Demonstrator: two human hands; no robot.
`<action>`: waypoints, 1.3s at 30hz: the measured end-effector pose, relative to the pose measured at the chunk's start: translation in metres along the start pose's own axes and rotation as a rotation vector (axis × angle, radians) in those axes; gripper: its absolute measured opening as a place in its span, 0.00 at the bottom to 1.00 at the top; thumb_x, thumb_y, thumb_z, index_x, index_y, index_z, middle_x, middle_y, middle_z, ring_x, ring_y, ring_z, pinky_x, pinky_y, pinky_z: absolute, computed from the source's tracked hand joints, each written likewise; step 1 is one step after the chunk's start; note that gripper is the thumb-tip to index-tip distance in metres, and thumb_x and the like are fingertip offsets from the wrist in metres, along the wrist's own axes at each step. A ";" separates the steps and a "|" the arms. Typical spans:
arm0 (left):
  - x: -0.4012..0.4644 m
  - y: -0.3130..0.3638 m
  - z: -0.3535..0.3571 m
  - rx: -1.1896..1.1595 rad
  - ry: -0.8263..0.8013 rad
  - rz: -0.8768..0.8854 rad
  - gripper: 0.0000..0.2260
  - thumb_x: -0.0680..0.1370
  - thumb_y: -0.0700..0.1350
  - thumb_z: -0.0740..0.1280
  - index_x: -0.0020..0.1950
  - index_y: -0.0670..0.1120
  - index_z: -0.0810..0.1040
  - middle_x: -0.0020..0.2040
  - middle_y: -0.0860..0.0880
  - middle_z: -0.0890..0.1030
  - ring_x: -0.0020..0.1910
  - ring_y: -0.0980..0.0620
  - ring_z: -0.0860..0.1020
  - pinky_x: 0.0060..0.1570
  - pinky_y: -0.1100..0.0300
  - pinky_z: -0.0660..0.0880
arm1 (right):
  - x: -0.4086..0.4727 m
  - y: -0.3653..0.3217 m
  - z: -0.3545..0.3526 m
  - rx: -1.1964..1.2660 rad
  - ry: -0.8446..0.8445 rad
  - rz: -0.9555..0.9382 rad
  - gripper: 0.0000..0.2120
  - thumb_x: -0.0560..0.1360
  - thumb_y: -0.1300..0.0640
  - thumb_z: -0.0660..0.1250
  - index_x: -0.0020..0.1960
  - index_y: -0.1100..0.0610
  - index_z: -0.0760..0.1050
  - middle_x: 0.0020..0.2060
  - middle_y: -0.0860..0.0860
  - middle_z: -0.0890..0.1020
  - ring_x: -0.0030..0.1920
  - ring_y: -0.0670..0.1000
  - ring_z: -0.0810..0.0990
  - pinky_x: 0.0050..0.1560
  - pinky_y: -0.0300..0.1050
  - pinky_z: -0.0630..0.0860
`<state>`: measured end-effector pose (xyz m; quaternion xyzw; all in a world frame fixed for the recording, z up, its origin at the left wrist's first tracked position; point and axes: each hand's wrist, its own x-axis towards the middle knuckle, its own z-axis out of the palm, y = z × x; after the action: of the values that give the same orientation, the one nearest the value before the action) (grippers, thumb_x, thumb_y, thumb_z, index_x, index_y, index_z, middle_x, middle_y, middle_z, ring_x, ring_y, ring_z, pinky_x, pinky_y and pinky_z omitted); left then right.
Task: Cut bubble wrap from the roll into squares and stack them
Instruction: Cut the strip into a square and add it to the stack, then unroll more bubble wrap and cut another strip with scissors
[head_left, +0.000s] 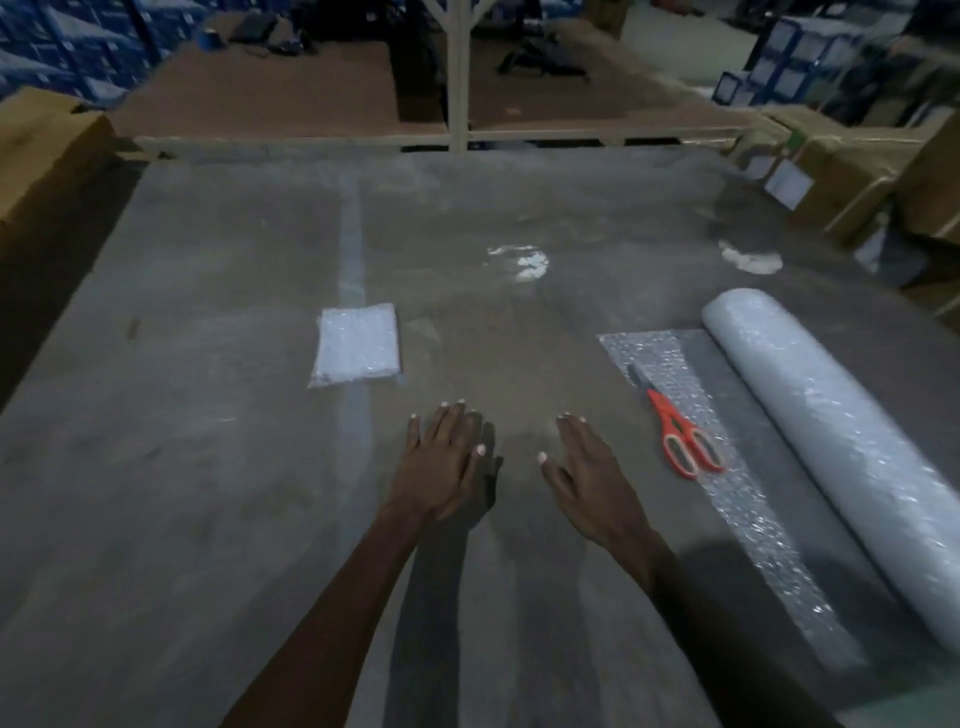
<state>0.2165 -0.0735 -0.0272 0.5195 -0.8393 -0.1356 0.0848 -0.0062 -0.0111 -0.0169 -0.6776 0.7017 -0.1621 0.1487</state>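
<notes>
Both hands, left hand (439, 462) and right hand (587, 478), spread, empty; grab scissors (675, 421) at 2 o'clock (handles first), pull roll (831, 431) flat before cutting.

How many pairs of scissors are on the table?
1: the orange-handled scissors lie on the unrolled bubble wrap beside the roll, right of both hands.
</notes>
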 end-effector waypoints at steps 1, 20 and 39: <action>0.007 0.016 0.003 0.006 -0.004 0.014 0.39 0.76 0.62 0.33 0.81 0.45 0.55 0.82 0.45 0.54 0.81 0.45 0.50 0.77 0.43 0.42 | -0.007 0.012 -0.006 0.009 0.019 0.011 0.37 0.80 0.34 0.47 0.80 0.56 0.60 0.79 0.53 0.64 0.80 0.54 0.60 0.78 0.55 0.61; 0.122 0.319 0.117 -0.009 -0.040 -0.040 0.43 0.73 0.75 0.46 0.81 0.50 0.56 0.82 0.48 0.54 0.80 0.46 0.50 0.76 0.40 0.42 | -0.031 0.262 -0.190 -0.392 0.098 0.143 0.41 0.70 0.41 0.74 0.77 0.55 0.65 0.78 0.59 0.63 0.77 0.65 0.62 0.69 0.72 0.63; 0.082 0.251 0.091 0.111 -0.059 -0.073 0.42 0.71 0.80 0.51 0.81 0.61 0.52 0.82 0.56 0.51 0.80 0.51 0.49 0.73 0.35 0.36 | -0.031 0.223 -0.188 -0.208 -0.095 0.250 0.53 0.73 0.47 0.76 0.83 0.48 0.42 0.82 0.55 0.44 0.79 0.65 0.54 0.70 0.59 0.68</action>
<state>-0.0595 -0.0280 -0.0339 0.5493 -0.8283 -0.1074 0.0260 -0.2868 0.0309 0.0573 -0.6038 0.7856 -0.0366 0.1298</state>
